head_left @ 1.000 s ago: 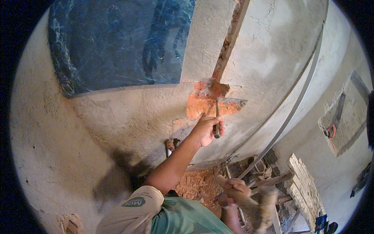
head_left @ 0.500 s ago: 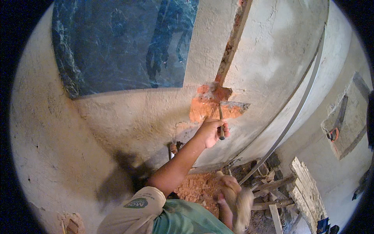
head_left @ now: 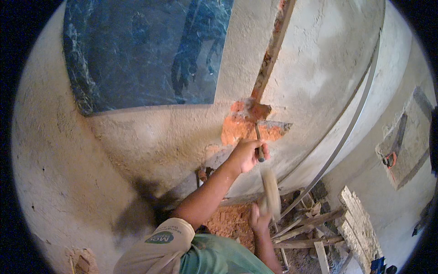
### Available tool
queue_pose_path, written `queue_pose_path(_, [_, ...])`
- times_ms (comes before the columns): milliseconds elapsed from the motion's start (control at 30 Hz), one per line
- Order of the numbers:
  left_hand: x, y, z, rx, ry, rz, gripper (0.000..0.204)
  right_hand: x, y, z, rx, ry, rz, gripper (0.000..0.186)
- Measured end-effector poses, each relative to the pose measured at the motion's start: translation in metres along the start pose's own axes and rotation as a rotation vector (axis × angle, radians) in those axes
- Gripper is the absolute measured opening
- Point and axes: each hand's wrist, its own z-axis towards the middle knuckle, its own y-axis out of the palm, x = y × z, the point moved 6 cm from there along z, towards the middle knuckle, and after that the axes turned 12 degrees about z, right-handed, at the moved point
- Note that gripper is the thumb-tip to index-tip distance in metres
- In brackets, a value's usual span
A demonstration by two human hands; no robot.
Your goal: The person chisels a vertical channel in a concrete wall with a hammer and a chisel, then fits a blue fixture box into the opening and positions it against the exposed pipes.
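Note:
My left hand [head_left: 250, 154] grips a dark metal chisel [head_left: 258, 133], its tip against the chipped orange brick patch [head_left: 234, 129] where the plaster is broken away. A narrow groove [head_left: 272, 50] runs up the wall from that patch. Below the chisel, my right hand [head_left: 259, 217] is closed on the handle of a pale, motion-blurred mallet [head_left: 271, 192], whose head is just under the chisel's butt. A capped pipe stub [head_left: 201, 177] sticks out of the wall beside my left forearm.
A blue marbled panel [head_left: 141, 55] fills the upper left. Orange rubble [head_left: 226, 223] lies below. Leaning boards and a trestle [head_left: 358, 219] stand at lower right, near a long metal strip [head_left: 340, 146]. A recessed panel with a red-handled tool [head_left: 388, 160] is at far right.
My right hand and the mallet have swung up and left from low at the right toward the chisel's butt. My left hand and chisel have shifted slightly right in view.

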Motion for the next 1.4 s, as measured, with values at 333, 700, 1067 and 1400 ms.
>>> queue_pose_path(333, [0.001,0.002,-0.012,0.069,-0.007,-0.153,0.012,-0.054,-0.026,0.015,0.017,0.205,0.377,0.033])
queue_pose_path(700, [0.006,-0.009,-0.013,0.150,-0.009,-0.075,0.013,-0.051,-0.029,0.026,0.125,-0.085,0.680,0.038])
queue_pose_path(1067, [-0.006,-0.013,-0.006,0.163,-0.049,-0.096,0.015,-0.048,-0.021,0.042,0.065,0.080,0.240,0.039])
queue_pose_path(1400, [-0.001,-0.017,0.004,-0.064,0.057,-0.061,0.018,-0.001,0.007,0.014,-0.109,0.404,0.111,0.029])
